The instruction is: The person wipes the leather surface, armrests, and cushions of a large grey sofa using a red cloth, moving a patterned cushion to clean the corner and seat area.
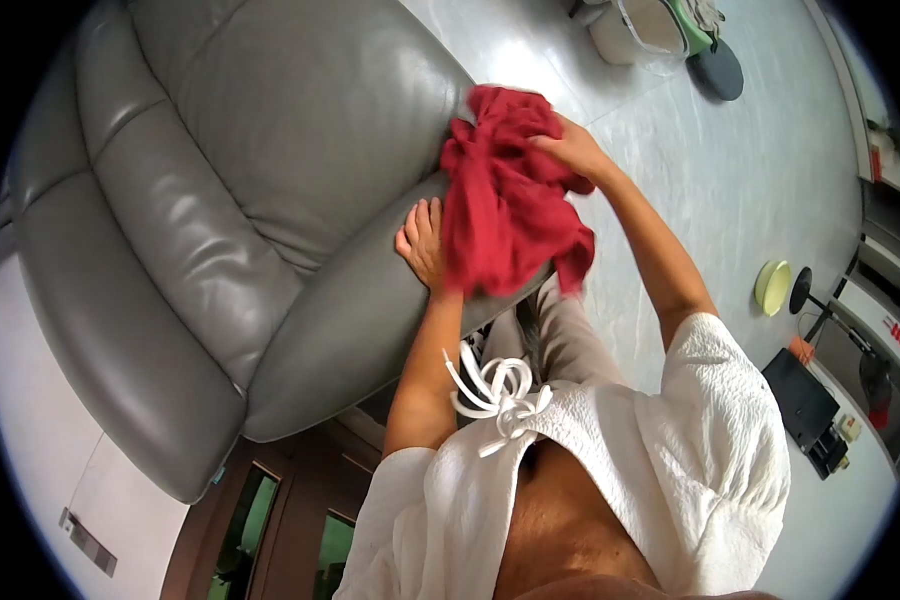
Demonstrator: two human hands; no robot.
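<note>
A crumpled red cloth (515,190) hangs over the front end of the grey leather sofa's armrest (340,290). My right hand (573,148) is closed on its upper right edge, with the fingertips partly tucked in the folds. On top of the armrest, my left hand (425,243) lies flat with its fingers stretched out. The cloth's lower left part hangs beside that hand and covers some of it. Parts of the cloth are blurred.
The sofa's seat cushion (330,100) and backrest (185,240) fill the left. A white bin (635,35) and a dark round object (717,70) stand at the top right. Farther right are a yellow-green basin (772,287) and a black fan-like object (801,290).
</note>
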